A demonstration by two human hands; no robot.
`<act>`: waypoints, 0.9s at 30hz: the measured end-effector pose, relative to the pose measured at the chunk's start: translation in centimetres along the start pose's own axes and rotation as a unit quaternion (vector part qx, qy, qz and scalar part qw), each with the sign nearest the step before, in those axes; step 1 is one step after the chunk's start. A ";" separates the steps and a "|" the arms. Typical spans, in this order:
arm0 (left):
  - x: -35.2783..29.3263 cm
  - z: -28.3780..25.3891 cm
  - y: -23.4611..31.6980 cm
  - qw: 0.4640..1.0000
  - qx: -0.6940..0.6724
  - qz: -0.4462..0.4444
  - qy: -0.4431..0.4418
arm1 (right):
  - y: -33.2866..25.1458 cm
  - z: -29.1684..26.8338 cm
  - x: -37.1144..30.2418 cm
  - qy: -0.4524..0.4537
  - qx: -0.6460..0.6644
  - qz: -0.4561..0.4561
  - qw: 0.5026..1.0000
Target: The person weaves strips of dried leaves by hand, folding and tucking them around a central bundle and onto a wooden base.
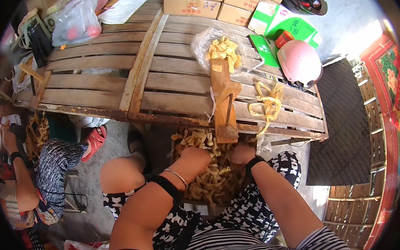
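A box [173, 149] on or between my knees is filled with tan-yellow, knobbly, curled pieces [208, 182]; their kind is unclear. My left hand [196, 159] reaches down among them, its fingers hidden behind its back and in the heap. On the box's right side, my right hand [242, 153] is also lowered into the pieces, with its fingers out of sight. Between and just beyond both hands, a wooden board [220, 85] juts over the table edge, with a narrow dark metal strip [229, 109] fixed on its wooden block.
On the slatted table [175, 87] are a clear plastic bag with pale yellow pieces [224, 50], a tangle of yellow strips [269, 100] and a pink helmet [299, 61]. Cardboard cartons [192, 6] stand behind. A co-worker's arm [22, 181] is at the left.
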State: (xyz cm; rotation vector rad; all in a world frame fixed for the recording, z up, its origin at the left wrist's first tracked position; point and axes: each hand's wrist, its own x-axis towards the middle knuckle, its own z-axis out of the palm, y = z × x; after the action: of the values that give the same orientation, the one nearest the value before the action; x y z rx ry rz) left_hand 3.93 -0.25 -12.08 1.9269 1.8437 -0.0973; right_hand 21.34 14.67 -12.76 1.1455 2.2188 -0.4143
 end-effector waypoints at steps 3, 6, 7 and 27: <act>0.3 -1.5 1.4 1.000 0.009 0.021 -0.015 | -1.1 0.6 0.4 -0.028 -0.083 -0.009 0.996; -0.6 -3.1 2.4 0.999 0.011 0.027 -0.027 | -1.3 3.3 3.3 0.083 0.033 -0.076 0.993; -0.5 -3.3 2.9 0.998 0.005 0.038 -0.040 | -1.4 4.2 4.7 0.139 0.092 -0.122 0.978; -4.3 -5.1 6.1 0.978 -0.173 0.114 0.032 | -8.1 6.0 11.3 0.126 0.339 -0.025 0.932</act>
State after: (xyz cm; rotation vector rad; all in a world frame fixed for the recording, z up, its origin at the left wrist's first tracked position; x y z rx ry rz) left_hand 7.97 -2.28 -4.27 1.8907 1.5410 0.3406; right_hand 11.89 13.95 -24.57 1.5556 2.3966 -1.1814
